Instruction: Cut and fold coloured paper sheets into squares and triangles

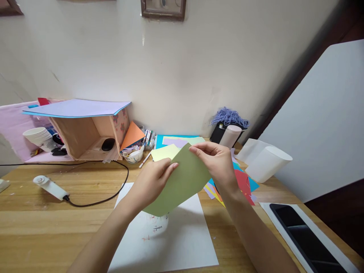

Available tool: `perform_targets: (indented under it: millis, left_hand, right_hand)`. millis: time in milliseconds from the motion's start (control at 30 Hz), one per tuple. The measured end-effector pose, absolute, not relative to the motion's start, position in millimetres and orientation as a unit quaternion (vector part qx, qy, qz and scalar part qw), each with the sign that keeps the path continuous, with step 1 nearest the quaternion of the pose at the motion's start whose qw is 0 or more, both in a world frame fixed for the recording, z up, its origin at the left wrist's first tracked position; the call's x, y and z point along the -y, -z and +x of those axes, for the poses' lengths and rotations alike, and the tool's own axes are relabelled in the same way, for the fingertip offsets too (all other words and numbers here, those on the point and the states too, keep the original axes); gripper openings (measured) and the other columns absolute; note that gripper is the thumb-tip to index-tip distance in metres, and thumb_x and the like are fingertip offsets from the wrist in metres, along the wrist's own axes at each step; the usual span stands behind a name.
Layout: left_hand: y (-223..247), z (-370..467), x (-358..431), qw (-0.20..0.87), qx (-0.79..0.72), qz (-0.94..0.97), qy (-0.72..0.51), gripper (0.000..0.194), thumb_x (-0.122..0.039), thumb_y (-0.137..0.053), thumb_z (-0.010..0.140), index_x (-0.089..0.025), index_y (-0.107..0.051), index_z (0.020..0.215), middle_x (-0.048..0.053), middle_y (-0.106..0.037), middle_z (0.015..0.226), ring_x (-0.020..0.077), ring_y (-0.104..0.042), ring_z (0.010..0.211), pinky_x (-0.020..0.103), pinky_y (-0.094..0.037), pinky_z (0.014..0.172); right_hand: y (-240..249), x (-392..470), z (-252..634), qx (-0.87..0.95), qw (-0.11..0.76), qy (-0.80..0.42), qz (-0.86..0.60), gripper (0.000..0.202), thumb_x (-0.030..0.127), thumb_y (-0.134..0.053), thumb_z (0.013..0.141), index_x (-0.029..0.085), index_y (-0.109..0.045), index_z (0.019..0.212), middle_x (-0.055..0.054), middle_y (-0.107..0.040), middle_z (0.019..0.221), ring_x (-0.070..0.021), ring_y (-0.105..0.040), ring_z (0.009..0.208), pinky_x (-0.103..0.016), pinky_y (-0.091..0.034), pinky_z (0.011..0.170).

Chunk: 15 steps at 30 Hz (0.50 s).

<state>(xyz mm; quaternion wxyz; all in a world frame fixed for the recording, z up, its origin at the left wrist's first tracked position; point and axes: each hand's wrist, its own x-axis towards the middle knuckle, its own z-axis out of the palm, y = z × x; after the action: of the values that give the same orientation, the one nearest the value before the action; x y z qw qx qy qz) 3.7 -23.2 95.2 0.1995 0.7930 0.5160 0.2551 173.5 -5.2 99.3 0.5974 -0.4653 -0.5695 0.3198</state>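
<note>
Pinching the green paper [184, 184] tight, near its upper left edge with the left fingers [170, 170] and by its top corner with the right fingers [196, 152]. Held tilted over the marked white sheet [187, 242] on the worktop [57, 227]. Just past the left fingers, see the yellow paper [162, 152]; farther left, the bowl [134, 155] and box [85, 134]. Right of the right fingers, see the scraps [243, 182], then the white roll [265, 165]; nearer, the phone [304, 235].

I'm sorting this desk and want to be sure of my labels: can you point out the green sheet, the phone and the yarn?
green sheet [186, 180]: head view, middle of its face
phone [305, 239]: head view, dark screen
yarn [229, 116]: head view, middle of the tangle
</note>
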Motion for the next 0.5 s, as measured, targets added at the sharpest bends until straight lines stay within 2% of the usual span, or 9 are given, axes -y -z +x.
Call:
perform_targets:
  millis: [500]
  left_hand:
    - [-94.3,3.3,23.4,0.212,-0.510,0.794,-0.254,0.037,-0.043,-0.028,0.088,-0.018,-0.033,0.061,-0.003,-0.041,0.057,0.0106,-0.038,0.053,0.024,-0.020,0.047]
  right_hand:
    - [-98.8,4.6,173.8,0.570,0.594,-0.327,-0.464,0.019,0.035,-0.064,0.068,0.017,-0.067,0.069,-0.004,-0.068,0.072,-0.0172,-0.062,0.068,-0.023,-0.046,0.057]
